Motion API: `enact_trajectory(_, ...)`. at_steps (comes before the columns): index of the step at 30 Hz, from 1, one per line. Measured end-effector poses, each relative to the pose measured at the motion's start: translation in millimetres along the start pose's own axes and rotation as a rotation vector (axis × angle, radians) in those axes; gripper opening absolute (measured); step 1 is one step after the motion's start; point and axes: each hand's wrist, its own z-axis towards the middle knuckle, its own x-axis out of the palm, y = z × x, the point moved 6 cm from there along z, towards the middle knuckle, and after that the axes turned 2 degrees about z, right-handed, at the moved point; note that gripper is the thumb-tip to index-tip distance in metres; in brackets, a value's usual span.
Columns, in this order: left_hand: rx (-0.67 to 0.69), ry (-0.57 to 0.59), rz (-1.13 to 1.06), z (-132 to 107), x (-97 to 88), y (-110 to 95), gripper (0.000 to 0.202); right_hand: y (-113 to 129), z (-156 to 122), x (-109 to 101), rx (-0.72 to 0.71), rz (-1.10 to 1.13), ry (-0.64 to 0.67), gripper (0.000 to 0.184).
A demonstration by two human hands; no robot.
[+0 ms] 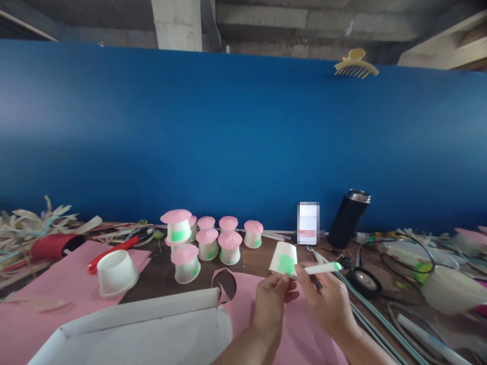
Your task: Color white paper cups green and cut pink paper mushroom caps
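My left hand (272, 299) grips a white paper cup (280, 252) by its lower edge, upside down and slightly tilted. A bright green patch covers part of the cup's side. In my right hand (329, 299) is a white marker (321, 268) with a green end pointing right; its other end meets the cup near the green patch. Pink paper (292, 329) with a round hole cut in it lies beneath both hands. To the left stand several upturned cups (186, 271) with pink paper discs on top and green patches on their sides.
An open white box (152, 329) lies in front, left of my hands. A plain white cup (117, 274) and red scissors (112, 255) rest on pink paper at left. Behind stand a phone (308, 223) and a black bottle (349, 218). Cables and a plastic tub (452, 289) are at right.
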Motion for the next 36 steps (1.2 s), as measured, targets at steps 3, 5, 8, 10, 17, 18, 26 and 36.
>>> enact_trajectory(3,0.001,0.006,0.009,-1.1,0.2,0.2,0.038,-1.8,-0.1,0.8,0.001,0.002,0.008,0.029)
enact_trajectory(5,0.000,0.002,0.015,-1.4,-0.2,1.2,0.037,-1.8,0.0,-1.2,-0.014,-0.016,-0.035,0.029)
enact_trajectory(8,0.000,-0.002,0.029,-1.0,-0.8,2.7,0.039,-0.8,0.1,-0.6,-0.036,-0.026,-0.033,0.029)
enact_trajectory(10,0.001,0.001,0.037,-1.1,-0.4,2.4,0.039,0.5,0.4,-0.3,-0.046,-0.031,-0.021,0.029)
enact_trajectory(17,0.009,0.015,0.092,-7.1,2.7,-2.2,0.037,4.9,4.6,-10.0,-0.057,-0.066,-0.100,0.033)
enact_trajectory(18,0.010,0.019,0.105,-7.6,2.9,-2.0,0.038,5.0,5.0,-10.5,-0.061,-0.063,-0.103,0.032)
enact_trajectory(26,0.002,0.002,0.158,-6.2,2.5,-1.2,0.044,0.3,6.8,-8.1,-0.054,-0.059,-0.086,0.031)
enact_trajectory(36,0.019,0.008,0.217,-10.7,8.0,-10.3,0.045,-1.5,4.2,-3.9,-0.023,-0.071,-0.052,0.030)
